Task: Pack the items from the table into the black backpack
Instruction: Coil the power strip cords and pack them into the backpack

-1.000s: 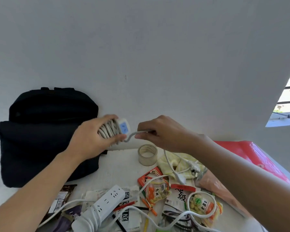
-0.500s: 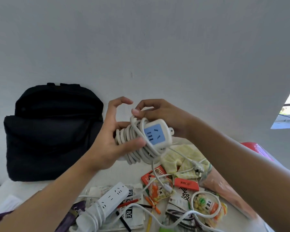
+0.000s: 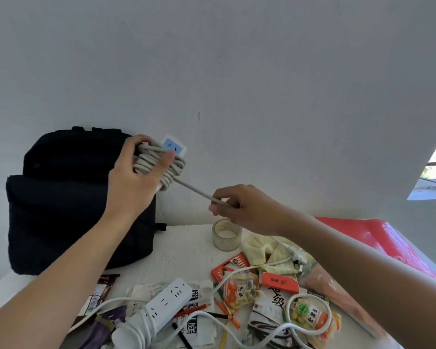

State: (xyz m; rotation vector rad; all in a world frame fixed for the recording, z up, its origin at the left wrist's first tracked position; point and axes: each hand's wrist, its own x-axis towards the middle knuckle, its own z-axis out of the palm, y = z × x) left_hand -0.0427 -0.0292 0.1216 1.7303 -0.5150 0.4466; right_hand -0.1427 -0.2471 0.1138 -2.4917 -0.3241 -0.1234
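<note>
Head view
Left hand (image 3: 134, 177): grips the socket (image 3: 173, 147) with cord (image 3: 159, 162) wound around it, in front of the backpack (image 3: 68, 197).
Right hand (image 3: 242, 207): pinches the cord's loose end, stretched tight.
Backpack: stands on the counter (image 3: 186, 250), against the wall.

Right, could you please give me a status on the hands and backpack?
Left hand grips white socket block wound with grey cord. Right hand pinches cord's taut free length. Black fabric backpack upright against wall, opening not visible. White power strip on table.
</note>
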